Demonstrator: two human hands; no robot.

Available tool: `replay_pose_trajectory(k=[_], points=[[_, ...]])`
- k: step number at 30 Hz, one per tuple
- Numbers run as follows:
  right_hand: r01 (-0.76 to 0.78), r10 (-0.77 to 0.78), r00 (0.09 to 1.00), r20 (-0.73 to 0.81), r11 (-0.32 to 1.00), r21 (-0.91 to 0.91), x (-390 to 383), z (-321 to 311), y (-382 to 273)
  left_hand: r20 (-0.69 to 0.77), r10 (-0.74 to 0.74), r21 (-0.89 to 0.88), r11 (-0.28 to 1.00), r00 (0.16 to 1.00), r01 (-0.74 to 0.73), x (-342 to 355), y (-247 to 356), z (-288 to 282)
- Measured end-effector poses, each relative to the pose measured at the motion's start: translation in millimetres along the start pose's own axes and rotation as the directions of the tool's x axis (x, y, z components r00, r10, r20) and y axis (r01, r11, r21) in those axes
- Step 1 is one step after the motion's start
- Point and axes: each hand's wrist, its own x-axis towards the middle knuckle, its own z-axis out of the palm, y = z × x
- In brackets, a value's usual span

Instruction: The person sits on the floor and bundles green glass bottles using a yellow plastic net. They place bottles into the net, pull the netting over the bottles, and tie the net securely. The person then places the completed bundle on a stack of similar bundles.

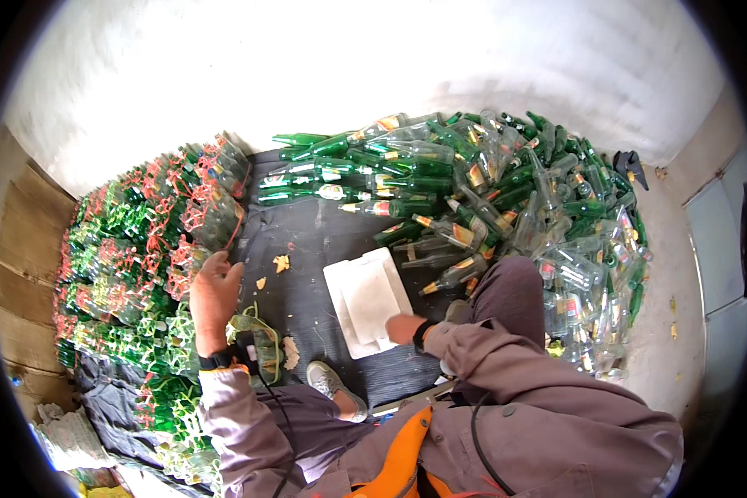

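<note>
My left hand (pixel 214 297) is at the edge of the tied bottle bundles (pixel 203 212). Its fingers are curled together at the end of a red cord (pixel 239 222) that runs round the nearest bundle of clear bottles. My right hand (pixel 403 329) rests at the lower right edge of a white foam slab (pixel 365 300), back of the hand up. Its fingers are hidden, so I cannot see whether they grip anything. Below my left hand stands another bundle with a pale green cord (pixel 253 311).
Loose green and clear bottles (pixel 506 183) lie heaped from the far middle round to the right, beside my right knee. A black sheet (pixel 295 236) with scraps of yellow leaf (pixel 281 263) covers the floor. Cardboard (pixel 25 232) lines the left wall; my shoe (pixel 334 383) is near the foam.
</note>
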Motion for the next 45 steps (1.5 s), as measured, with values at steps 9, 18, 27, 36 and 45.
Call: replay_pose_trajectory(k=[9,18,27,36,45], points=[[-0.101,0.112,0.979,0.170,0.992,-0.073,8.7,98.9,16.4,0.381,0.107,0.061,0.988,0.919,-0.140,-24.3,-17.4,59.9],[-0.372,0.436,0.857,-0.276,0.892,0.258,31.1,88.3,20.0,0.413,0.132,-0.034,0.991,0.901,-0.129,-14.8,-12.1,62.6],[-0.494,0.695,0.699,-0.168,0.640,0.588,69.5,105.1,74.9,0.459,0.112,0.004,0.992,0.881,-0.128,-18.5,-0.2,51.6],[-0.295,0.279,0.954,-0.110,0.937,-0.188,50.2,62.3,80.0,0.352,0.182,-0.139,0.980,0.918,-0.141,-15.5,-27.9,38.1],[0.156,-0.157,0.988,0.005,0.976,-0.151,31.2,40.2,91.2,-0.010,-0.324,-0.583,0.770,0.946,0.258,-175.7,-74.7,-89.2]])
